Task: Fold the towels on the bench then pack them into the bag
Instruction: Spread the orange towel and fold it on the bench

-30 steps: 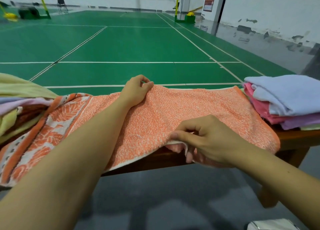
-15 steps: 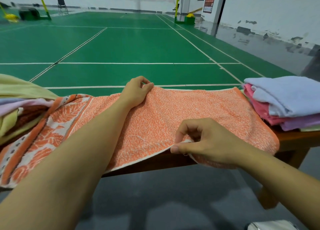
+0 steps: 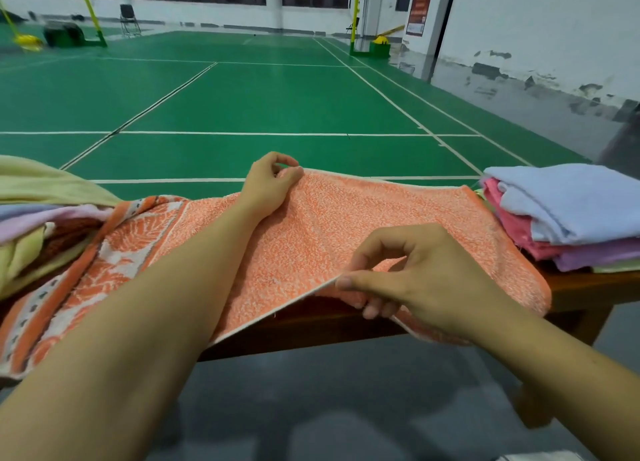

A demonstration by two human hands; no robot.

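An orange patterned towel (image 3: 346, 232) lies spread across the wooden bench (image 3: 588, 287). My left hand (image 3: 270, 186) pinches its far edge near the middle. My right hand (image 3: 415, 273) pinches the near edge between thumb and fingers and holds it lifted off the bench. On the right end of the bench sits a stack of folded towels (image 3: 571, 218), pale blue on top, pink and lilac below. A loose heap of towels (image 3: 38, 225), yellow, lilac and dark red, lies at the left end. The bag is not clearly visible.
Beyond the bench stretches a green court floor (image 3: 277, 107) with white lines. A grey floor lies under the bench on my side. A white object (image 3: 540, 456) peeks in at the bottom right edge.
My right hand has lifted the towel's near edge a little higher off the bench, opening a gap beneath it. My left hand holds the far edge in the same place.
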